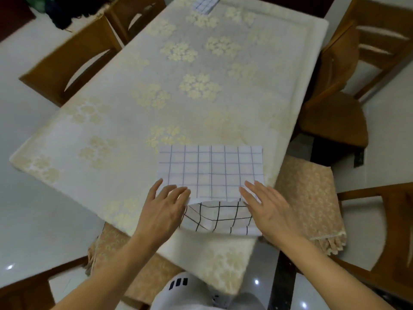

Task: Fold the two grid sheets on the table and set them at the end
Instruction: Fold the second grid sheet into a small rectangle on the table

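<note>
Head view looks down on a long surface [134, 121] under a pale cloth with yellow flower clusters. Both hands are at its near edge, working one white grid sheet [211, 170]. The left hand [163, 211] has its grip closed loosely on the sheet's near left corner, fingers curled over the top layer and thumb spread to the outside. The right hand [266, 209] lies flatter on the near right corner, fingers stretched forward and close together; whether its grip pinches the cloth or only presses on it cannot be told. Between the two grips the upper layer, with faint blue lines, is turned over and lies flat away from the person, while below the grips a lower flap with bold black lines sags toward the near edge. Far beyond both grips, at the opposite end of the surface, a second grid sheet [206, 4] sits folded into a small block, partly cut off by the frame. Wooden chairs [73, 63] stand around the surface.
</note>
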